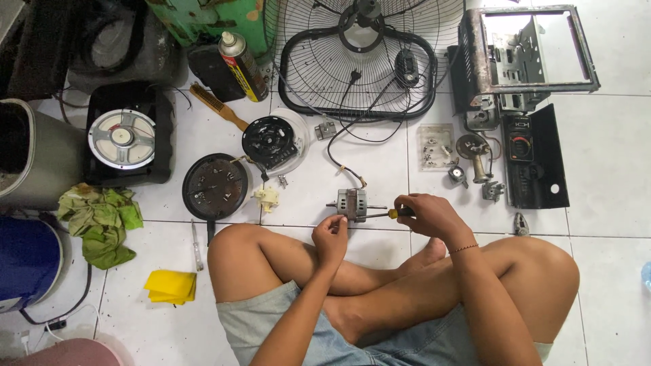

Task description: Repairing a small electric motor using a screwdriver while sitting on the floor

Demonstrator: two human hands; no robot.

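I sit cross-legged on a white tiled floor. A small fan motor (pixel 352 204) with a shaft lies just in front of my knees. My left hand (pixel 330 237) pinches the motor's near left side with its fingertips. My right hand (pixel 428 215) grips a screwdriver (pixel 385 214) with a yellow and black handle, its tip against the motor's right side. A black cable (pixel 342 160) runs from the motor toward the fan grille.
A black fan grille on its stand (pixel 357 61) stands ahead. A gutted metal appliance frame (pixel 525 51) and black panel (pixel 536 159) lie right. Round black parts (pixel 215 186), a spray can (pixel 243 66), wire brush (pixel 217 106), speaker box (pixel 127 135), green rag (pixel 102 220) and yellow cloth (pixel 171 286) lie left.
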